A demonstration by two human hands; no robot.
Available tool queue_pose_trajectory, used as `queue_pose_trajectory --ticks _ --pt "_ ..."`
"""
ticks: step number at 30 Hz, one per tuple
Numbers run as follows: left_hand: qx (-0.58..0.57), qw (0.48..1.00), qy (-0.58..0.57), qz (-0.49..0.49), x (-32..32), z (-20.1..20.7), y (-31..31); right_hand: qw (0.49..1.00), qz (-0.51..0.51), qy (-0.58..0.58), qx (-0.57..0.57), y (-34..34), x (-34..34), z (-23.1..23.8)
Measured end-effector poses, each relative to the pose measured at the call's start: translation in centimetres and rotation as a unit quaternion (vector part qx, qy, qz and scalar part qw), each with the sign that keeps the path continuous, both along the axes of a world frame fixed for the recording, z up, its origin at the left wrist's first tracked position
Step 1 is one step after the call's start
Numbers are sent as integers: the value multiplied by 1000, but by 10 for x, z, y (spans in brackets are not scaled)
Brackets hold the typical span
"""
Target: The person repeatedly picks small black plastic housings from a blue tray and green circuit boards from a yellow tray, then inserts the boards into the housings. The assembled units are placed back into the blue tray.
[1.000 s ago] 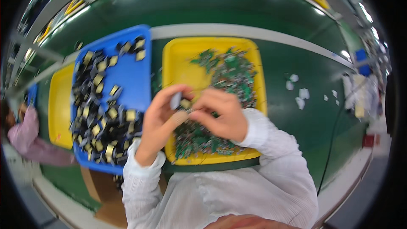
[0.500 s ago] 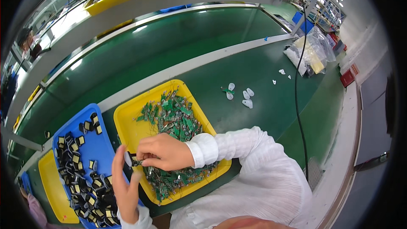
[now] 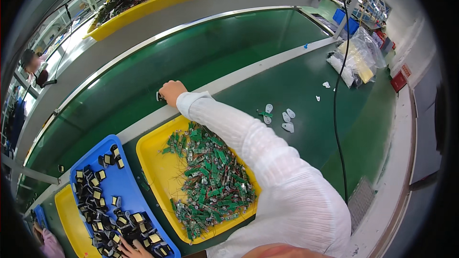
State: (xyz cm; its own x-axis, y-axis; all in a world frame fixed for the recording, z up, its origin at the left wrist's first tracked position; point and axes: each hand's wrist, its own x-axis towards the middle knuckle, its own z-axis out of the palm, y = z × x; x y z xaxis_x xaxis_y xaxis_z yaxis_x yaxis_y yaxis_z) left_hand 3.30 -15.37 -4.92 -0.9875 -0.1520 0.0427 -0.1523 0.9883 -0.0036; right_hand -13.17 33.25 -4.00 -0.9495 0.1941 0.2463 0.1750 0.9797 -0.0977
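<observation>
My right hand (image 3: 172, 91) reaches past the pale rail to the green conveyor belt (image 3: 138, 74), its fingers closed on a small black-and-grey plastic housing (image 3: 159, 96), mostly hidden by the fingers. My left hand (image 3: 135, 249) is at the lower edge, fingers apart over black housings (image 3: 103, 210) with pale yellow square faces, heaped in a blue tray (image 3: 136, 184). Between my arms stands a yellow tray (image 3: 155, 162) piled with green circuit boards (image 3: 210, 177) and thin wires.
Loose white oval pieces (image 3: 288, 127) lie on the green table, one beside a small circuit board. Plastic bags (image 3: 356, 62) sit at the far right. A black cable (image 3: 335, 114) hangs down. Another yellow tray (image 3: 71, 220) and a person's pink sleeve (image 3: 51, 244) are at left.
My right hand has moved from above the yellow tray to the belt with the housing. My left hand has let go of it and dropped to the black housings in the blue tray.
</observation>
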Motion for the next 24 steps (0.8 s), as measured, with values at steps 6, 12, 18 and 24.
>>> queue_pose_trajectory --ticks 6,12,18,24 --pt "52 997 12 -60 -8 17 28 991 -4 -48 -125 -1 0 7" --pt "100 982 -19 -157 -37 23 41 946 224 -16 -232 -46 86 55" --pt "291 924 -12 -248 -64 25 66 883 403 -93 -221 -117 202 42" --pt "184 931 -19 -314 -76 62 85 894 367 1 -257 -109 216 50"
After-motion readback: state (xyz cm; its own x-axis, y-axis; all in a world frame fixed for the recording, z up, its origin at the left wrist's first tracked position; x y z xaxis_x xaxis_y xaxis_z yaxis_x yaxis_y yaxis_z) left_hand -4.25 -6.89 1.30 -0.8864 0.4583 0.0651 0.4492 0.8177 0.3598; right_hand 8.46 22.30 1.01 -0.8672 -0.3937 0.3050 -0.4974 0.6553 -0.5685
